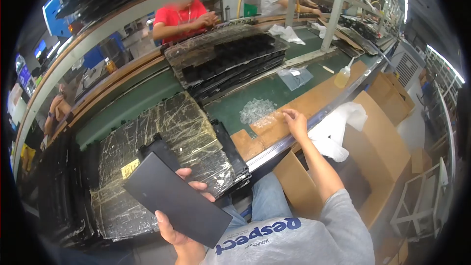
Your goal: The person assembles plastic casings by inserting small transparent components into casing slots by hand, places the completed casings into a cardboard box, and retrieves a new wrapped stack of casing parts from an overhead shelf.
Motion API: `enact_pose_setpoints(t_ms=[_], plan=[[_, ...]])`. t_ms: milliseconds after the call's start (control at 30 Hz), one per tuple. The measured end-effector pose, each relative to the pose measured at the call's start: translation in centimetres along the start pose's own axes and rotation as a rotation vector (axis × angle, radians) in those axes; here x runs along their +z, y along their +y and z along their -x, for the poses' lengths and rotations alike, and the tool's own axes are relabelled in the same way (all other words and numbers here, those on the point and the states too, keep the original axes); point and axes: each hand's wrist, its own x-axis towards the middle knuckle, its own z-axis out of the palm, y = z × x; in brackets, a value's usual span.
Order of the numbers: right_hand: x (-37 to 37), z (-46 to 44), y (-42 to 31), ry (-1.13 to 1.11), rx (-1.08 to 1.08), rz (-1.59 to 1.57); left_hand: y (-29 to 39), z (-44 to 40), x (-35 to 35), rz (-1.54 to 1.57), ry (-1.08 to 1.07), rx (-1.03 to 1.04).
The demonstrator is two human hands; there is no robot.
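Close by the tape-covered stack (196,127), our left hand (177,239) grasps a flat black panel (179,201); our right hand (297,123), fingertips drawn together, is near the small clear pieces (257,111), and we cannot tell whether it pinches one.

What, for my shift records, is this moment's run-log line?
left hand: holding dark panel | right hand: beside clear pieces

green bench (224,110) carries cardboard (314,99), clear pieces (257,110), stacked black trays (233,61).
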Motion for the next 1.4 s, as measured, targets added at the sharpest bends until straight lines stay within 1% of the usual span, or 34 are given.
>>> enact_pose_setpoints(t_ms=[100, 133, 200, 233, 300, 467, 533, 600, 700, 733, 800, 833, 900, 933, 1000, 1033, 1067, 1167, 1200, 1333, 1400], plan=[[1.7, -2.2, -1.5, -0.047, -0.186, -0.075, 0.9, 0.0, -0.2, 0.012, 0.019, 0.105], [2.3, -2.7, -2.3, -0.058, -0.184, -0.070, 1.1, 0.2, -0.5, 0.013, 0.032, 0.106], [4.2, -3.5, -5.2, -0.105, -0.266, 0.015, 1.5, 0.1, -1.3, -0.002, 0.016, 0.168], [5.4, -4.1, -5.8, -0.108, -0.270, 0.017, 1.7, 0.0, -1.6, -0.010, 0.005, 0.200], [8.1, -5.2, -6.3, -0.063, -0.500, 0.110, 2.3, 0.0, -2.1, -0.017, 0.010, 0.209], [13.6, -7.1, -7.5, -0.115, -0.479, 0.126, 3.6, 0.3, -3.4, -0.031, 0.026, 0.236], [15.1, -7.4, -8.3, -0.149, -0.443, 0.066, 3.9, 0.1, -4.1, -0.024, 0.032, 0.247], [15.8, -7.8, -8.5, -0.165, -0.429, 0.041, 4.1, -0.1, -4.9, -0.047, -0.001, 0.255], [16.0, -7.9, -7.6, -0.061, -0.530, 0.093, 4.1, -0.1, -5.8, -0.037, 0.000, 0.260], [16.2, -7.9, -7.5, -0.066, -0.541, 0.095, 4.0, -0.2, -6.0, -0.018, 0.011, 0.260], [15.8, -7.3, -8.3, -0.132, -0.450, 0.094, 4.0, -0.2, -7.1, 0.008, 0.018, 0.270], [15.6, -7.1, -8.5, -0.161, -0.400, 0.095, 4.3, 0.0, -8.6, 0.135, -0.085, 0.128], [15.4, -7.0, -8.4, -0.133, -0.425, 0.126, 4.7, 0.7, -12.2, 0.380, -0.294, -0.162], [15.4, -7.0, -8.5, -0.112, -0.445, 0.154, 4.2, 1.3, -14.3, 0.382, -0.298, -0.155], [15.7, -7.1, -8.9, -0.094, -0.474, 0.182, 2.1, 2.8, -19.0, 0.722, -0.337, -0.440], [15.8, -7.1, -9.1, -0.083, -0.476, 0.178, 1.8, 2.5, -19.3, 0.891, -0.353, -0.584], [15.8, -7.0, -9.3, -0.069, -0.471, 0.172, 1.6, 2.4, -19.3, 0.892, -0.354, -0.581], [15.9, -6.4, -9.0, -0.022, -0.471, 0.162, 3.5, -1.3, -13.5, 0.853, -0.425, -0.197], [16.0, -6.5, -9.1, 0.004, -0.491, 0.163, 3.9, -1.7, -12.0, 0.850, -0.429, -0.194], [16.6, -6.4, -9.4, 0.036, -0.526, 0.152, 6.1, -2.1, -6.2, 0.604, -0.058, -0.041], [16.6, -6.4, -9.3, 0.048, -0.533, 0.136, 6.9, -2.1, -4.3, 0.472, 0.116, 0.033]])
